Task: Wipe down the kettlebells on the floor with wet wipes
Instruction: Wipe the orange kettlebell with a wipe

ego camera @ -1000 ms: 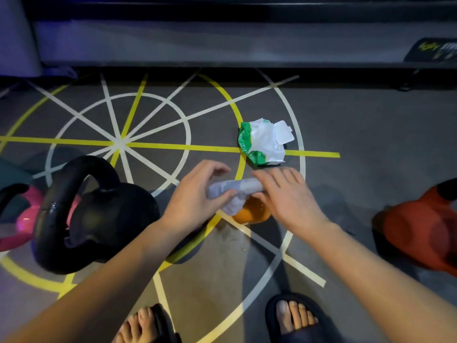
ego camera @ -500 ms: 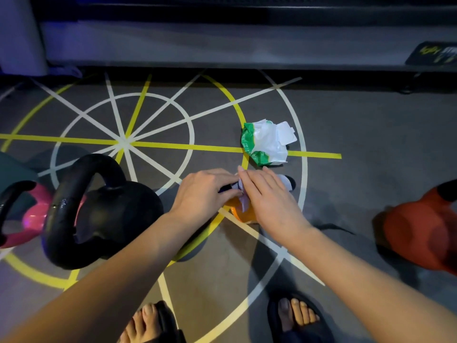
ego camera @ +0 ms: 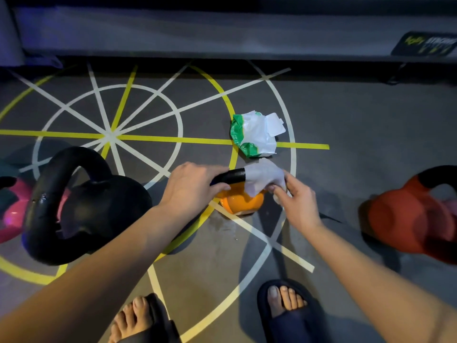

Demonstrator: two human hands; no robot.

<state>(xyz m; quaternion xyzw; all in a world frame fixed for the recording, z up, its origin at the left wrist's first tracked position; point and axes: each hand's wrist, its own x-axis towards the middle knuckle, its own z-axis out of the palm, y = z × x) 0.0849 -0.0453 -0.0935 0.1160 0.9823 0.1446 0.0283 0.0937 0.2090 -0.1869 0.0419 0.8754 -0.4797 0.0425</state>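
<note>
Our left hand [ego camera: 193, 188] curls round the smooth black handle [ego camera: 231, 178] of the small glossy orange kettlebell [ego camera: 243, 203] beneath it. Our right hand [ego camera: 300, 206] pinches a limp white wet wipe [ego camera: 263, 178] draped over the handle's other end. Just beyond both: crumpled green-and-white wipes pack [ego camera: 257, 136]. Close left: large rounded black kettlebell [ego camera: 81, 209], pink kettlebell [ego camera: 10, 214] past it. Right, well apart across open grey floor [ego camera: 346, 134]: red kettlebell [ego camera: 410, 216].
</note>
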